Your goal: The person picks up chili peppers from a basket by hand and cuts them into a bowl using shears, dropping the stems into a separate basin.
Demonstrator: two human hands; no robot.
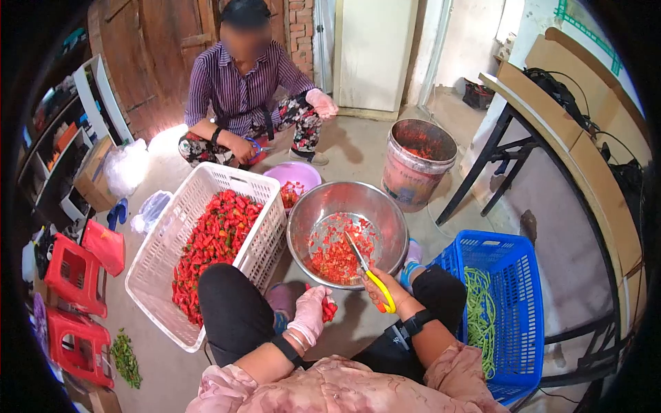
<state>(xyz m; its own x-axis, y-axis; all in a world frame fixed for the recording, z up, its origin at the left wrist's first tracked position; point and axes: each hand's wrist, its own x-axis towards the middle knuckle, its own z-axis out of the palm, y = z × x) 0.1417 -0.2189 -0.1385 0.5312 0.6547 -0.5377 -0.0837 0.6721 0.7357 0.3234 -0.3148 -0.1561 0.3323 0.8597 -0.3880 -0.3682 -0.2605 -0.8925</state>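
Observation:
My left hand (309,313), in a pale pink glove, is closed around a few red chili peppers (329,309) in front of my left knee. In my bare right hand (387,294) is a pair of scissors (363,261) with yellow handles. The blades point up and left over the near right side of a steel bowl (394,230), which holds chopped red pepper pieces (337,256). Left of the bowl, a white plastic crate (157,272) is part filled with whole red peppers (222,234), some with green stems.
Across from me a person (244,96) squats near a pink basin (303,173) with cut peppers. A stained bucket (418,168) stands behind the bowl. Long green beans (480,320) lie in a blue basket (516,296) on my right. Red stools (79,275) stand left.

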